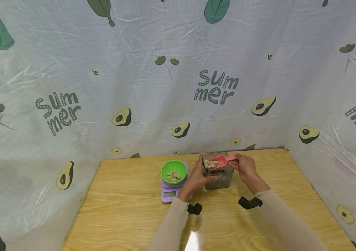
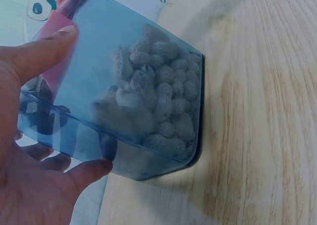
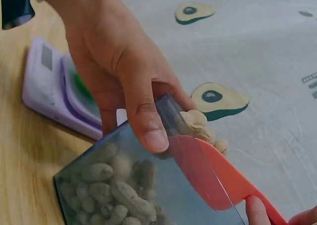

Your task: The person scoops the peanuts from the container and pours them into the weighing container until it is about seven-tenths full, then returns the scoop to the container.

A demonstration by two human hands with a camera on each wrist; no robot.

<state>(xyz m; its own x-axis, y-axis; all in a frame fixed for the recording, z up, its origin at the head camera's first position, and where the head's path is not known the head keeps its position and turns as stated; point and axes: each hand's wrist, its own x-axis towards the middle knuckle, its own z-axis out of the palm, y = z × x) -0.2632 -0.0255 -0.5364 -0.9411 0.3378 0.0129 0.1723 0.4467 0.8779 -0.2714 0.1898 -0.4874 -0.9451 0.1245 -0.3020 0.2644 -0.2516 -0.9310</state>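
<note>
While the left hand (image 1: 198, 177) grips the clear container (image 1: 218, 183), the right hand (image 1: 244, 167), pinching the red scoop (image 1: 223, 160), should keep its peanuts (image 1: 211, 164) level.

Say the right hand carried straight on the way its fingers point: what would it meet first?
Probably the near rim of the see-through container, just ahead of the right hand; the pink scoop it grips lies at the mouth. Height is unclear, so the hand might clear the rim.

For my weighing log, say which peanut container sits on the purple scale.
The round green bowl alone rests there; the left hand grips the clear rectangular plastic box, the right hand the coral plastic scoop.
</note>
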